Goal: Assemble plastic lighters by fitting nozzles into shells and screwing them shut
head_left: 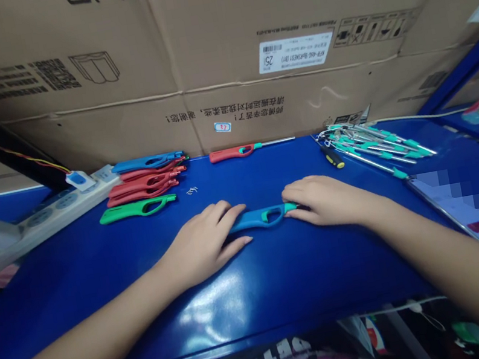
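Between my hands, over the blue table, lies a blue lighter [253, 219] with a teal trigger. The fingers and thumb of my left hand [206, 238] close around its handle end. My right hand [322, 199] pinches the other end at the teal collar; the metal rod there is mostly hidden by my fingers. Behind them a red lighter [231, 153] with its metal rod fitted lies by the cardboard. To the left are a green lighter body [137, 209], several red lighter bodies [142, 188] and a blue lighter body [147, 162]. Small screws [192, 191] lie beside these.
A pile of metal rods with teal parts [375, 143] lies at the back right, beside a black-and-yellow screwdriver [332, 156]. A phone [469, 211] rests at the right edge. A power strip [52, 214] runs along the left. A large cardboard box [218, 54] stands behind.
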`<state>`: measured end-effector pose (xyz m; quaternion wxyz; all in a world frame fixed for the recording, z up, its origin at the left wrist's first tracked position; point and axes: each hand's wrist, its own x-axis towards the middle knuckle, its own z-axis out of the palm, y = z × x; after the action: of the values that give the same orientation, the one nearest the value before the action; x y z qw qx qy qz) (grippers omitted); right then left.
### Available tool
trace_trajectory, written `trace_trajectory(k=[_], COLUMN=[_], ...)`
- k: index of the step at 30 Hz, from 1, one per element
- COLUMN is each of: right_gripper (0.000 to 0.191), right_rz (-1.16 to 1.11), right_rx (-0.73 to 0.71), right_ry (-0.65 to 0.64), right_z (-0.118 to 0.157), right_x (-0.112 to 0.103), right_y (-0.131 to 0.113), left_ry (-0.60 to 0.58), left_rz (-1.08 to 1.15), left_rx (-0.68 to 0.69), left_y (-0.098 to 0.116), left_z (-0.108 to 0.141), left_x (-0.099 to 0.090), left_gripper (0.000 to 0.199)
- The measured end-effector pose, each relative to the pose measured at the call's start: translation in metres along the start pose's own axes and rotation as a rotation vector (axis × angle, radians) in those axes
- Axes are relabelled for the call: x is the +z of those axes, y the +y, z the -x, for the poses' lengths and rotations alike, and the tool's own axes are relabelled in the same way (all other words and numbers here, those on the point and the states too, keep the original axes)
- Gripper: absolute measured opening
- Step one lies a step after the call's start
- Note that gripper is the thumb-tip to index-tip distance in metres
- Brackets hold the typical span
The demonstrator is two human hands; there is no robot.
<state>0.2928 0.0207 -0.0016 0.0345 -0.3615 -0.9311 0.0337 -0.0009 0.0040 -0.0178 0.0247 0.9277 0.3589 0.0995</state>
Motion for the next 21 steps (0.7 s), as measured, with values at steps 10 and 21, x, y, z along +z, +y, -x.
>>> trace_trajectory(k=[10,21], right_gripper=[0.033,0.032], right_rz=[-0.042,-0.005], right_rx=[0.275,0.445], right_ry=[0.078,0.237], right_z=[0.012,0.014], right_x=[-0.009,-0.004], right_y=[0.028,0.053], left_ry=[0.029,0.096], left_rz=[0.145,0.242], left_rx=[-0.057,-0.038], left_y=[-0.011,-0.020], left_z=[0.002,0.001], left_x=[-0.001,0.006], left_gripper=[0.041,0.041])
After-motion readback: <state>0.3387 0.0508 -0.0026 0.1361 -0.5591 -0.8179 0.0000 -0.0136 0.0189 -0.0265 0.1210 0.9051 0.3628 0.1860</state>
